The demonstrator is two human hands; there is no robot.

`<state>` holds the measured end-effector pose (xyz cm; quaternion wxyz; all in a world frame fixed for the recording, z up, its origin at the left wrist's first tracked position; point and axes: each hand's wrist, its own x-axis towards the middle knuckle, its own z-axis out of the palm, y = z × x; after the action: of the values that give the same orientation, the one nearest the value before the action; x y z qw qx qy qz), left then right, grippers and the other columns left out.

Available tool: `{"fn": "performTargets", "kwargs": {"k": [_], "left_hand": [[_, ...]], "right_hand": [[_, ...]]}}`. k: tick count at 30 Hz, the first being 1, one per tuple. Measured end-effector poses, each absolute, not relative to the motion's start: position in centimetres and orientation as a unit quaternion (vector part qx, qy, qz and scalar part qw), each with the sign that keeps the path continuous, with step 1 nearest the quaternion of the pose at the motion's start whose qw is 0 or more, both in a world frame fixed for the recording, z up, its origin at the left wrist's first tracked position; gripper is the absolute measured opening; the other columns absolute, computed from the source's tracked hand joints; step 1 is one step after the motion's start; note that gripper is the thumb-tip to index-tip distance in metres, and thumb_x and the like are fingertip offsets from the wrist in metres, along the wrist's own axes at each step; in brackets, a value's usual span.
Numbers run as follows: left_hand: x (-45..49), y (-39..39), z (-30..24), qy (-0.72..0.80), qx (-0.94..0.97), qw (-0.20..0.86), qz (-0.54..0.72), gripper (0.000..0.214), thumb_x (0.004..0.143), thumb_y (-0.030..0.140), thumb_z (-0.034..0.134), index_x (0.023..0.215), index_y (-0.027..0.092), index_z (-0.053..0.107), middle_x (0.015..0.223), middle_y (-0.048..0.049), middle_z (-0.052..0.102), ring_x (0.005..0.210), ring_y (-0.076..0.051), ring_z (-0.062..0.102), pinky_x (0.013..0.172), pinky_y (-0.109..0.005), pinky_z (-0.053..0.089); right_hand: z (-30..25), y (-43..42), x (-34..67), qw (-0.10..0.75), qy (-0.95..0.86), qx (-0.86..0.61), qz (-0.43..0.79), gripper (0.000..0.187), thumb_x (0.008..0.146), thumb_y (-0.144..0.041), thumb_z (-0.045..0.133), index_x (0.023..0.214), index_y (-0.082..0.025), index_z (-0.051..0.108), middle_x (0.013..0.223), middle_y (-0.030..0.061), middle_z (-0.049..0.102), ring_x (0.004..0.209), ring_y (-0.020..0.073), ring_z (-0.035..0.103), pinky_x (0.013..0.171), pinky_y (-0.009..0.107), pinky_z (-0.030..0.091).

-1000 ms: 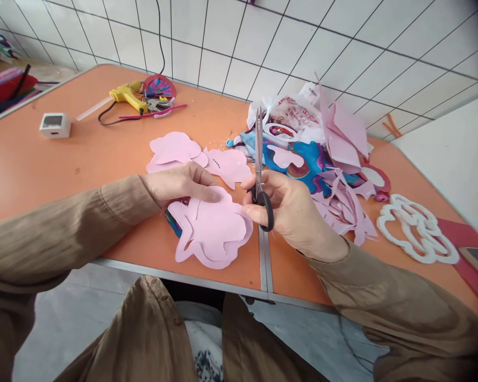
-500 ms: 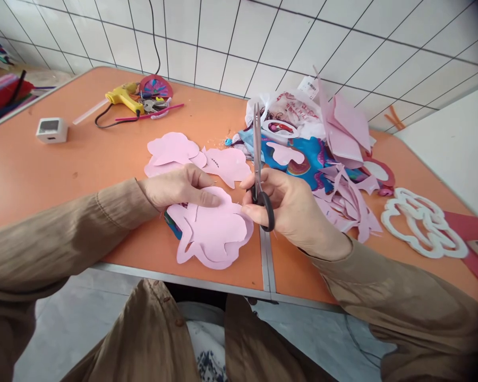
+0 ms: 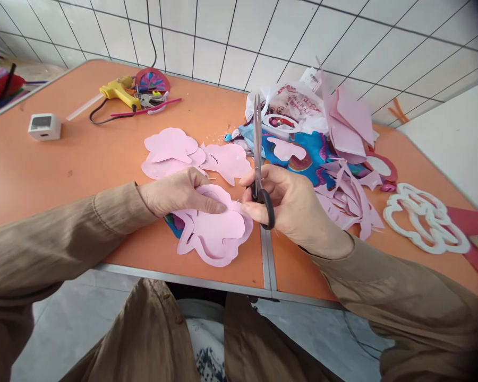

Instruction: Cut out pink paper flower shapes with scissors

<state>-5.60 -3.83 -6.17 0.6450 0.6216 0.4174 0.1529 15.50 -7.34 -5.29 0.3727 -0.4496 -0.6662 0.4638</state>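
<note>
Head view: the left grip (image 3: 187,193) pinches one layered stack of pink cutouts (image 3: 219,228), thumb pressed on top, fingers mostly hidden underneath. The stack is over the desk (image 3: 103,154), just left of the scissors (image 3: 257,164) and nearer the body. The right grip (image 3: 298,204) is curled round the handle of the scissors, blades nearly together and pointing away; its thumb tip seems to touch the stack's edge. Handling these layers well likely calls for a light, even pinch that avoids creasing, with the blades aimed clear of the left fingers.

Counted: one pair of scissors; one held stack, its layers too overlapped to number. Left of the scissors are one marked pink cutout (image 3: 227,164), at least two overlapping pink pieces (image 3: 171,146), and, farther off, one yellow glue gun (image 3: 121,94) and one white box (image 3: 45,127). Right of the scissors are one blue patterned fabric (image 3: 314,143), tangled pink scraps (image 3: 346,201) beyond counting, and white outline shapes (image 3: 436,245), perhaps two.
</note>
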Motion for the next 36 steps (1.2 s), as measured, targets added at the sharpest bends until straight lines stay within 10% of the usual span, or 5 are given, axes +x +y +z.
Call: {"fn": "performTargets", "kwargs": {"k": [36], "left_hand": [[-6.7, -2.5, -5.3, 0.349, 0.729, 0.569, 0.152, 0.041, 0.077, 0.045, 0.072, 0.051, 0.016, 0.058, 0.049, 0.0028, 0.04, 0.047, -0.006, 0.03, 0.045, -0.025, 0.021]], "right_hand": [[-5.1, -7.5, 15.3, 0.35, -0.66, -0.464, 0.476, 0.027, 0.061, -0.013, 0.068, 0.086, -0.02, 0.06, 0.062, -0.0051, 0.062, 0.055, 0.0095, 0.054, 0.05, 0.022, 0.041]]}}
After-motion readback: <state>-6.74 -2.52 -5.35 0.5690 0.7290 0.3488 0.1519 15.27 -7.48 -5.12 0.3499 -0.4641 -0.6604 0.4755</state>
